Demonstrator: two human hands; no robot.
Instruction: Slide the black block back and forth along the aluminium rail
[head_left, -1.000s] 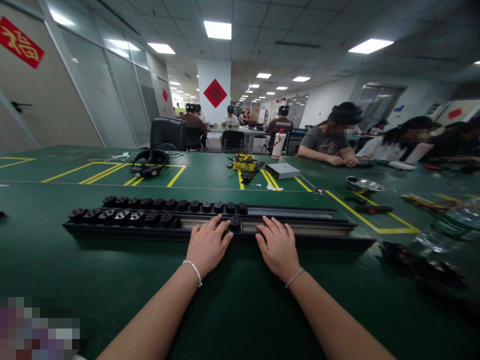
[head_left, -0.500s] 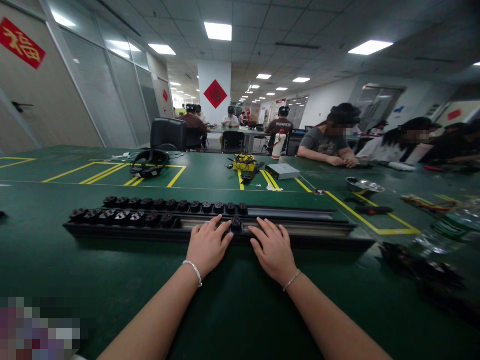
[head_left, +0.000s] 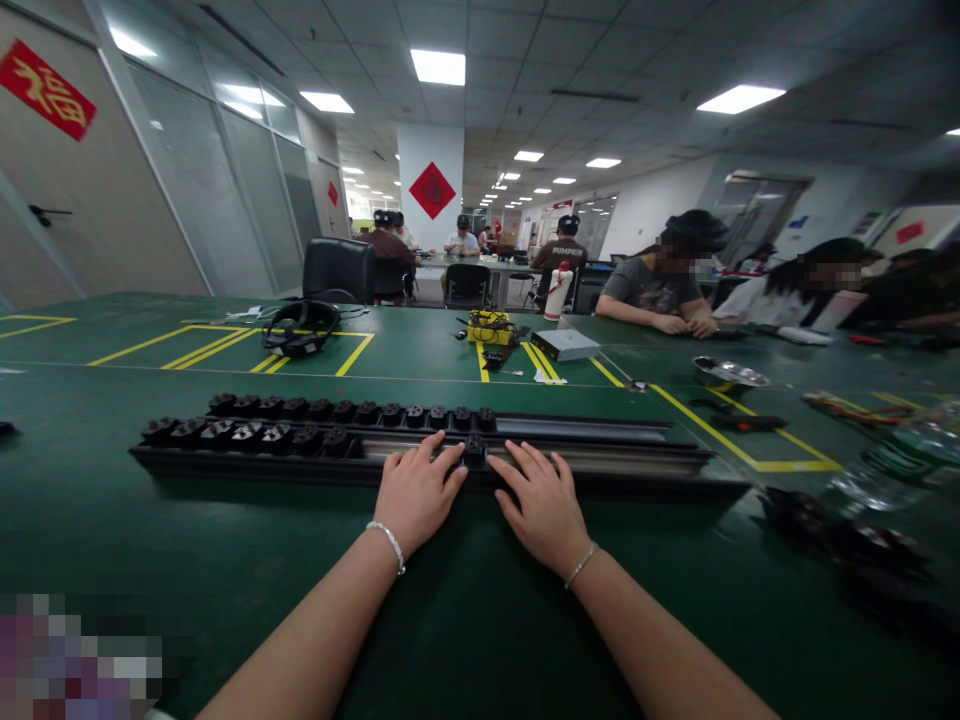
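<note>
A long black rail (head_left: 615, 455) lies across the green table (head_left: 225, 560) in front of me, and a second rail (head_left: 577, 424) lies just behind it. Several small black blocks (head_left: 247, 434) sit in a row on the left part of each rail. My left hand (head_left: 415, 497) rests flat on the near rail with its fingers spread. My right hand (head_left: 538, 505) lies flat beside it, fingers stretched out. One black block (head_left: 474, 450) sits on the near rail between the fingertips of both hands.
A black headset (head_left: 298, 328), a yellow box (head_left: 489, 326) and a grey box (head_left: 567, 343) lie further back. A metal bowl (head_left: 729, 374) and dark parts (head_left: 832, 540) are at the right. Several people sit at the tables behind and to the right.
My right hand has slid left along the near rail, closing in on the single black block. My left hand has stayed where it was.
</note>
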